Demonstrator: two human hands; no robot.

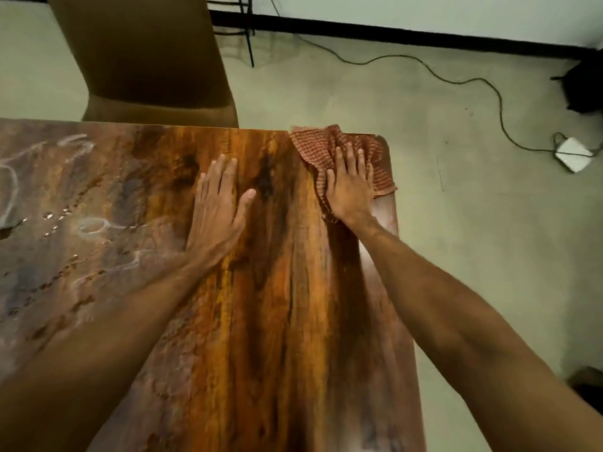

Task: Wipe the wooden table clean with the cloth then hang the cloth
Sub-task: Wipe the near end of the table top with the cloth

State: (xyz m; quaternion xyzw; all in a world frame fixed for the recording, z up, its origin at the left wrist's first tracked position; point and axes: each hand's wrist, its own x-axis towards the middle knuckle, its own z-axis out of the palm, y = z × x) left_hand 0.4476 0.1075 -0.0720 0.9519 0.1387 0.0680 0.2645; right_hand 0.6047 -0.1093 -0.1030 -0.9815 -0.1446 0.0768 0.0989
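The wooden table (pixel 267 305) fills the lower view, with glossy orange-brown grain in the middle. Its left part is dull, with whitish smears and water drops (pixel 62 220). A red-checked cloth (pixel 313 145) lies crumpled at the table's far right corner. My right hand (pixel 349 187) presses flat on top of the cloth, fingers spread. My left hand (pixel 218 210) rests flat on the bare wood to the left of the cloth, fingers apart and holding nothing.
A brown chair (pixel 146 57) stands at the table's far side. On the pale floor to the right run a black cable (pixel 463 81) and a white adapter box (pixel 574 154). A dark bag (pixel 587 83) sits by the wall.
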